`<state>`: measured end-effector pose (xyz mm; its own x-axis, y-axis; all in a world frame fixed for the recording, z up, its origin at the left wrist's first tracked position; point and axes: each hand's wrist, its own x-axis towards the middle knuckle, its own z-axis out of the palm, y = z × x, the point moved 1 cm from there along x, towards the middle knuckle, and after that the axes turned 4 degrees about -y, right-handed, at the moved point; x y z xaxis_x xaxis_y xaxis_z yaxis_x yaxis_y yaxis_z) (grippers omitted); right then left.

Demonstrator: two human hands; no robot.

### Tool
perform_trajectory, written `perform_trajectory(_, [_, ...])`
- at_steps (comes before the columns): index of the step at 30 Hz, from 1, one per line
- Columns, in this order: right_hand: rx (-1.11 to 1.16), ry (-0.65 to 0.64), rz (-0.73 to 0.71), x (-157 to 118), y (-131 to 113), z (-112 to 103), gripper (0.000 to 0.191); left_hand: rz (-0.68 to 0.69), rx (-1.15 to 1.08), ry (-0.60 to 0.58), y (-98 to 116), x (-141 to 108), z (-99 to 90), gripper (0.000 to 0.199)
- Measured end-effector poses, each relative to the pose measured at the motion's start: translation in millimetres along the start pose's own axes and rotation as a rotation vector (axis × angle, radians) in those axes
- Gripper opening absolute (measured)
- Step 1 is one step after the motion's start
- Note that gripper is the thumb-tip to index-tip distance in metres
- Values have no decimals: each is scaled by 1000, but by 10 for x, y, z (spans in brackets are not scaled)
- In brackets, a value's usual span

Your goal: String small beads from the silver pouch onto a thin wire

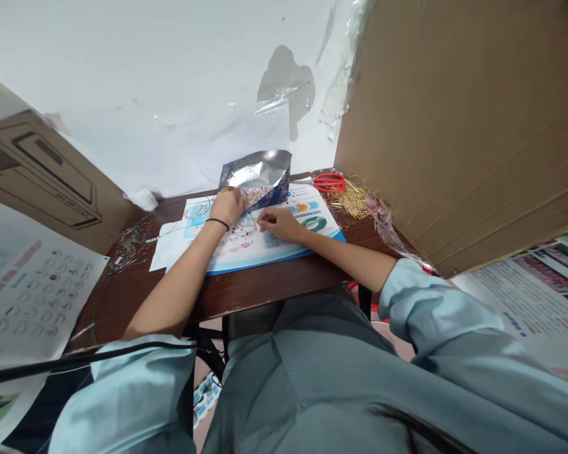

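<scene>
My left hand [228,205], with a black band at its wrist, rests at the left side of an open foil bag [260,171]. Its fingers are curled, and what they hold is hidden. Small pink and red beads [260,191] show at the bag's mouth, and more loose beads [240,231] lie on the printed sheet [236,252] below. To the right, my right hand [279,224] is over the sheet with thumb and fingertips pinched together. Anything between those tips is too small to make out.
Red-handled scissors [329,183] lie beside a pile of thin golden pins [353,200] at the table's right. Tangled clear thread [133,243] is at the left. Cardboard boxes [52,170] and a large cardboard panel [454,126] flank the brown table [265,287]; a white wall stands behind.
</scene>
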<state>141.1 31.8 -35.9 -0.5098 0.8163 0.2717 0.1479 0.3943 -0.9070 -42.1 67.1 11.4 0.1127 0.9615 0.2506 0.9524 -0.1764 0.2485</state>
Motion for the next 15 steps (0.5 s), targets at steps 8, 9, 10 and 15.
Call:
perform_trajectory(8, [-32,25,-16,-15,-51,-3,7,-69,6,60,110,330,26,17])
perform_trajectory(9, [-39,22,-22,-18,-58,-3,8,-34,-18,96,127,329,39,17])
perform_trajectory(10, [-49,20,-28,-20,-63,-3,8,9,-35,111,145,331,57,17])
perform_trajectory(15, [-51,6,-25,-24,-78,1,9,160,-67,-70,194,465,217,10])
